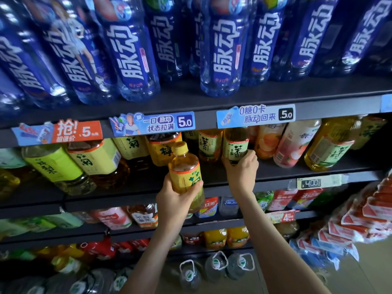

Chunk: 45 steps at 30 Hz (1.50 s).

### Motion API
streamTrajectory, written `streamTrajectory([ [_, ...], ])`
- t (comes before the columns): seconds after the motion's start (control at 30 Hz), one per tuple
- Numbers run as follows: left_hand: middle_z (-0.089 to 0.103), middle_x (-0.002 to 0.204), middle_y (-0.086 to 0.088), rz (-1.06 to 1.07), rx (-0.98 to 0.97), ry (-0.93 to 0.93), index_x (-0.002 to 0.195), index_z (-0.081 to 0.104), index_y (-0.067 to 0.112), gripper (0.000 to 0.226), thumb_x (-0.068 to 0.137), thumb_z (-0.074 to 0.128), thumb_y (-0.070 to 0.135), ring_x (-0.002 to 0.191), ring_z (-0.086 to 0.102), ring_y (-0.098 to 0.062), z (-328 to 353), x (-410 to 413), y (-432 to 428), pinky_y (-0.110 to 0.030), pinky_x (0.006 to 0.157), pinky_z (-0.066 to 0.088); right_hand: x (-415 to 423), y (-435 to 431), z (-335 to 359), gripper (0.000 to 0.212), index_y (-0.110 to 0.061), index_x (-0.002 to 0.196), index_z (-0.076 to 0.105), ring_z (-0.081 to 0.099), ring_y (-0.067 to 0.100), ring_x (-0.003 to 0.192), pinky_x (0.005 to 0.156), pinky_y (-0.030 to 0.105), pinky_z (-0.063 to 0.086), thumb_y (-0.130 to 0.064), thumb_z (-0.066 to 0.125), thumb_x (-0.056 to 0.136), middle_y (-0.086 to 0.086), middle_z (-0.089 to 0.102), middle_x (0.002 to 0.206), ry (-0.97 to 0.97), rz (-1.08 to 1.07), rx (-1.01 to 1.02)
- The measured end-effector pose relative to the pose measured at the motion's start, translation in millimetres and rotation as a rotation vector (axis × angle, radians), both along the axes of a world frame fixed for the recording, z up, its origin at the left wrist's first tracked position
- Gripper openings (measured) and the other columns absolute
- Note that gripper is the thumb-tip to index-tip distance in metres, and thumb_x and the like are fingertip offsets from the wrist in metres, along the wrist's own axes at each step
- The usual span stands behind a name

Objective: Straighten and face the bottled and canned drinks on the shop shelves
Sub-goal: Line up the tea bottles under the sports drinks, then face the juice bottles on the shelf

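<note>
My left hand point(176, 200) grips a yellow-labelled tea bottle with a yellow cap point(184, 166) and holds it upright in front of the second shelf point(275, 168), off its surface. My right hand point(241, 164) is wrapped round the lower part of a green-labelled tea bottle point(235, 145) that stands on that shelf. Another green-labelled tea bottle point(210, 145) stands just left of it. An orange-yellow tea bottle point(163, 149) stands behind the held one.
Tall blue drink bottles point(220, 60) fill the top shelf. Peach and lychee drink bottles point(292, 143) stand right of my right hand. Lower shelves hold more bottles, with large water jugs point(214, 268) at the bottom. Red snack packs point(360, 213) hang at the right.
</note>
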<state>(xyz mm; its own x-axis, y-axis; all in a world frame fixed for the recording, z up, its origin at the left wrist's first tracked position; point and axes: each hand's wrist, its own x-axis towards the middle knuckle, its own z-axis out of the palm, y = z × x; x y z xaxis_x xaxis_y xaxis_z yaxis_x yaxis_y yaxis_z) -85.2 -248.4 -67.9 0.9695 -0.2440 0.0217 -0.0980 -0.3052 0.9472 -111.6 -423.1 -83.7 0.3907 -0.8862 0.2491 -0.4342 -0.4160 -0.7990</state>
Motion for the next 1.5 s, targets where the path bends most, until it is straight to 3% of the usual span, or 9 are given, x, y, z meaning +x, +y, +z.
streamTrajectory([
  [0.2,0.068,0.090,0.014,0.049,-0.072,0.002,0.106,0.062,0.024,0.041,0.071,0.079,0.039,0.078,0.062,0.005,-16.1,-1.6,0.7,-0.007,0.056,0.046,8.8,-8.3,-11.9,0.060,0.005,0.113,0.045,0.046,0.037,0.107,0.086,0.040,0.038,-0.031,0.077,0.076,0.021,0.053,0.110,-0.050,-0.005,-0.091],
  [0.4,0.069,0.090,0.013,0.111,-0.161,-0.031,0.101,0.064,0.024,0.038,0.070,0.080,0.037,0.083,0.066,-0.003,-18.9,-1.7,0.4,-0.026,0.072,0.054,20.4,-27.9,-10.7,0.054,-0.002,0.119,0.047,0.050,0.032,0.109,0.080,0.037,0.041,-0.033,0.071,0.082,0.015,0.058,0.115,0.008,0.148,-0.072],
  [0.6,0.066,0.087,0.018,0.108,-0.115,-0.079,0.104,0.062,0.024,0.042,0.070,0.079,0.040,0.079,0.061,0.005,-9.3,-16.0,-6.6,-0.025,0.072,0.054,-8.0,-19.4,-1.2,0.049,-0.007,0.133,0.046,0.052,0.031,0.117,0.087,0.031,0.040,-0.021,0.063,0.089,0.013,0.058,0.127,0.057,0.348,-0.021],
  [0.67,0.066,0.087,0.018,0.094,-0.116,-0.085,0.104,0.062,0.025,0.043,0.068,0.079,0.043,0.080,0.062,0.004,-6.1,-23.4,-14.5,-0.028,0.074,0.055,-39.2,-18.6,-2.4,0.047,-0.006,0.134,0.046,0.053,0.030,0.116,0.090,0.029,0.039,-0.017,0.060,0.091,0.013,0.059,0.126,-0.006,0.260,-0.055],
  [0.8,0.069,0.087,0.016,0.058,-0.118,-0.084,0.102,0.063,0.027,0.066,0.051,0.070,0.068,0.081,0.065,0.000,-1.2,-43.6,-40.9,-0.029,0.073,0.055,-103.2,-50.8,-2.0,0.029,-0.002,0.111,0.053,0.055,0.036,0.094,0.081,0.041,0.042,-0.008,0.062,0.085,0.014,0.059,0.098,-0.241,-0.094,-0.147],
  [0.93,0.069,0.085,0.014,0.044,-0.137,-0.056,0.102,0.063,0.025,0.072,0.047,0.065,0.071,0.078,0.064,0.003,-3.1,-63.6,-70.6,-0.025,0.072,0.054,-128.5,-108.1,8.0,0.062,0.011,0.123,0.040,0.041,0.042,0.109,0.093,0.042,0.028,-0.013,0.071,0.075,0.028,0.046,0.115,-0.189,-0.355,-0.136],
  [1.1,0.070,0.088,0.014,0.015,-0.087,-0.044,0.104,0.062,0.029,0.068,0.051,0.067,0.072,0.084,0.067,-0.007,-4.4,-80.4,-94.3,-0.039,0.078,0.056,-121.7,-151.7,5.9,0.092,0.005,0.137,0.028,0.036,0.039,0.119,0.101,0.048,0.031,-0.030,0.079,0.068,0.024,0.041,0.129,-0.071,-0.303,-0.044],
  [1.3,0.071,0.091,0.014,-0.009,-0.104,0.011,0.104,0.063,0.027,0.065,0.052,0.071,0.066,0.085,0.067,-0.003,6.1,-89.5,-104.1,-0.037,0.079,0.057,-132.8,-166.8,13.5,0.070,0.004,0.120,0.041,0.046,0.038,0.115,0.092,0.045,0.040,-0.036,0.075,0.073,0.022,0.047,0.122,-0.082,-0.273,0.044],
  [1.5,0.071,0.091,0.011,0.056,-0.130,0.009,0.104,0.063,0.023,0.064,0.055,0.081,0.060,0.085,0.068,-0.005,18.5,-95.2,-85.9,-0.025,0.072,0.056,-167.6,-83.5,16.0,0.064,-0.005,0.111,0.048,0.051,0.026,0.098,0.074,0.028,0.033,-0.036,0.082,0.066,0.009,0.053,0.102,-0.097,-0.108,0.097],
])
